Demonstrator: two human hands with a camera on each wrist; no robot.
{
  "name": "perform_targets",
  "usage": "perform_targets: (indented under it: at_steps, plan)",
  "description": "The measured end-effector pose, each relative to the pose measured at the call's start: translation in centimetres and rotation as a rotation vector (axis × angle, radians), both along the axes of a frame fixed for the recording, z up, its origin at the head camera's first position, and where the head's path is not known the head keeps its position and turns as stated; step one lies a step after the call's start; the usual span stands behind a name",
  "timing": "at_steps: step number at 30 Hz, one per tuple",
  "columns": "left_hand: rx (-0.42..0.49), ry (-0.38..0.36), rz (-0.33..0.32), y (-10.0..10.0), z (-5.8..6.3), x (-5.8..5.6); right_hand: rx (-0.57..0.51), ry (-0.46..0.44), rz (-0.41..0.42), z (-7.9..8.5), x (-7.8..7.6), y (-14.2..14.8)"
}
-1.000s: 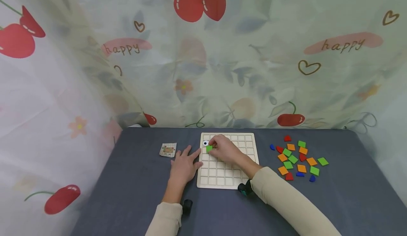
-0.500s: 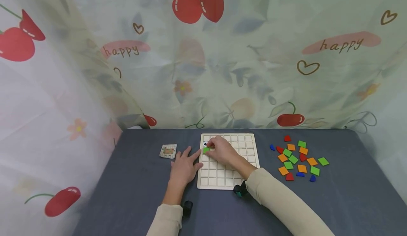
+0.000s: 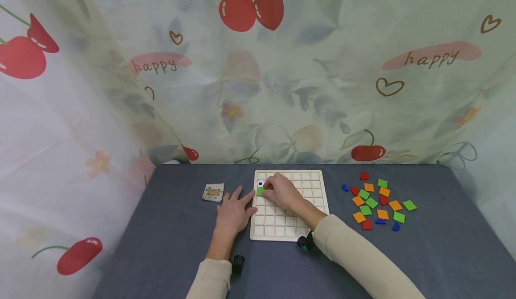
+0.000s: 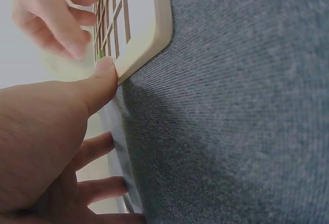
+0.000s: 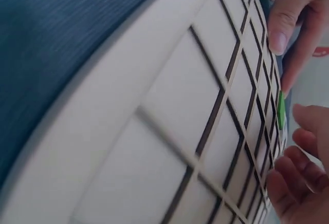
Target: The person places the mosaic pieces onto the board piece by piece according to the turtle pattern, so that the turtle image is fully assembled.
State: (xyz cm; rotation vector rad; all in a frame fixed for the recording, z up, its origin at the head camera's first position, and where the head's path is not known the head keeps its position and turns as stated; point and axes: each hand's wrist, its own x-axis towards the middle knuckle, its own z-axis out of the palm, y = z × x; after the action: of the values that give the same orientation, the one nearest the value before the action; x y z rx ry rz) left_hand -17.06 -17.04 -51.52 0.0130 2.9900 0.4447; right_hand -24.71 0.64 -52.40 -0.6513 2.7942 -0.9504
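Note:
A pale wooden grid board (image 3: 280, 232) lies on the table. In its left column sit a white tile with a black-and-blue eye (image 3: 260, 183) and, just below it, a green square tile (image 3: 260, 191). My right hand (image 3: 283, 194) hovers over the upper left of the board, fingertips at the right side of the green tile; the right wrist view shows the green tile (image 5: 281, 110) lying in the grid, not enclosed by the loosely bent fingers. With fingers spread, my left hand (image 3: 233, 214) rests on the table, its thumb (image 4: 105, 69) touching the board's left edge.
Left of the board lies a small printed pattern card (image 3: 213, 192). At the right, several loose tiles are scattered: orange squares (image 3: 382, 214), green squares (image 3: 409, 205), red pieces (image 3: 367, 224) and blue pieces (image 3: 396, 227). A patterned curtain (image 3: 306, 88) hangs behind the table.
The green tile has moved slightly left and down from the right hand's fingertips into the cell below the eye tile. The left hand has stayed at the board's edge.

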Motion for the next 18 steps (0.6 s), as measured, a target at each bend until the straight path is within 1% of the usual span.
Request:
perform_targets:
  at_steps: [2,6,9,12,18]
  plan:
    - [-0.003,0.004,-0.002,0.0,-0.1,0.0,0.049,0.038,0.006,0.4,0.3,0.2]
    - [-0.015,0.000,0.010,-0.1,-0.1,0.0,0.164,0.154,0.034,1.3,1.0,0.8]
    - [-0.021,-0.008,0.022,-0.1,-0.1,0.0,0.246,0.227,0.038,1.7,1.5,1.4]
    - [-0.017,-0.010,0.026,0.0,-0.1,0.0,0.273,0.242,0.025,1.8,2.0,2.2]
    - [0.000,-0.003,0.025,0.2,-0.1,0.1,0.284,0.226,0.012,1.7,3.2,4.8]
